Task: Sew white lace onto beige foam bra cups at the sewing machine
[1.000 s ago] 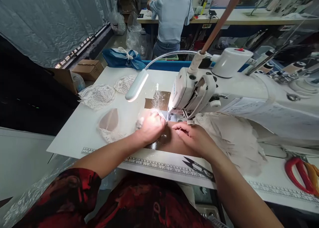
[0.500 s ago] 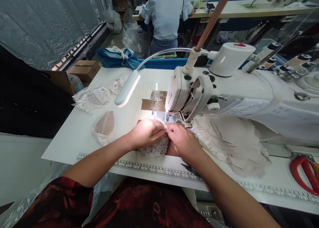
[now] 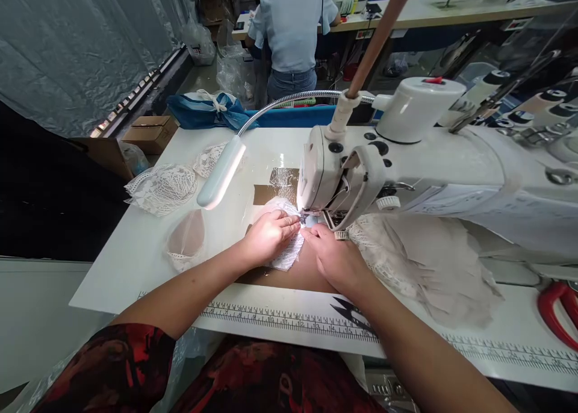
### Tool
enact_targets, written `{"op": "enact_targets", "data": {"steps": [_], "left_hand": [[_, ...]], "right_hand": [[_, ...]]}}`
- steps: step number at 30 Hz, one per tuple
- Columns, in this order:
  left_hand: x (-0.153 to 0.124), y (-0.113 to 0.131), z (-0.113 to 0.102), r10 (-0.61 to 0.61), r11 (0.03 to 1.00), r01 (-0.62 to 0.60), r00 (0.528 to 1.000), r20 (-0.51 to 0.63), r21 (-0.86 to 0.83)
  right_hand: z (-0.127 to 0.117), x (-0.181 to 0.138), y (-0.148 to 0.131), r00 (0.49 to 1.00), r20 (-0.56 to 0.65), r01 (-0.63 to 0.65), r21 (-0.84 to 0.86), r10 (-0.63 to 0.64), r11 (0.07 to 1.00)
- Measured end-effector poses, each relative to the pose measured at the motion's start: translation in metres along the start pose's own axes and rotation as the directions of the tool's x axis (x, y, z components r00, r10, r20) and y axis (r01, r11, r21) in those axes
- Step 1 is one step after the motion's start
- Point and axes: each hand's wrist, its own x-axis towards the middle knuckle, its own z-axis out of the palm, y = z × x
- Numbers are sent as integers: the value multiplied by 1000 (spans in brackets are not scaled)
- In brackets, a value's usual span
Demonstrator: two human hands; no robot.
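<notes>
White lace piece (image 3: 288, 255) lies on surface (image 3: 135, 256), far edge at needle of sewing machine (image 3: 406, 160). Left hand (image 3: 268, 237) palm-down on lace piece, fingers spread flat, pressing, not gripping. Right hand (image 3: 334, 259) just beside, fingertips at lace edge near presser foot; pinch or press, cannot tell. Lamp (image 3: 219, 173) lit above. Black snips (image 3: 350, 312) near right wrist. Lace cups (image 3: 162, 187) lie well left. Co-worker (image 3: 293, 27) stands at far bench.
</notes>
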Motion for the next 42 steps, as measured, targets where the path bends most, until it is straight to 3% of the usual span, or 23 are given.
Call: {"op": "enact_targets", "data": {"steps": [10, 18, 28, 31, 34, 36, 37, 39, 40, 42], "left_hand": [[4, -9, -1, 52, 998, -52, 999, -15, -33], [2, -9, 3, 18, 994, -13, 999, -40, 106], [-8, 11, -11, -199, 926, 165, 978, 66, 340], [-24, 25, -26, -292, 908, 252, 954, 73, 334], [-57, 28, -50, -350, 913, 329, 935, 50, 241], [-90, 18, -67, -455, 856, 472, 881, -129, 210], [-107, 10, -74, -534, 788, 584, 805, -256, 193], [-144, -9, -84, -642, 652, 755, 597, -481, 67], [-161, -17, -88, -649, 632, 775, 551, -525, 32], [-189, -28, -91, -630, 653, 757, 526, -571, -23]], "right_hand": [[8, 1, 0, 997, -79, 23, -4, -24, 1000], [9, 1, 3, 995, -94, 38, 19, -36, 999], [20, 3, 16, 964, -258, 118, 197, -65, 973], [21, 5, 18, 964, -246, 150, 193, -100, 970], [17, 5, 19, 974, -167, 180, 163, -153, 970], [10, 3, 19, 975, -118, 206, 158, -189, 966], [6, 1, 18, 973, -101, 221, 165, -206, 961], [-5, -5, 15, 967, -77, 255, 204, -244, 945], [-11, -9, 12, 962, -68, 273, 240, -264, 932], [-21, -16, 4, 953, -52, 298, 352, -299, 887]]}}
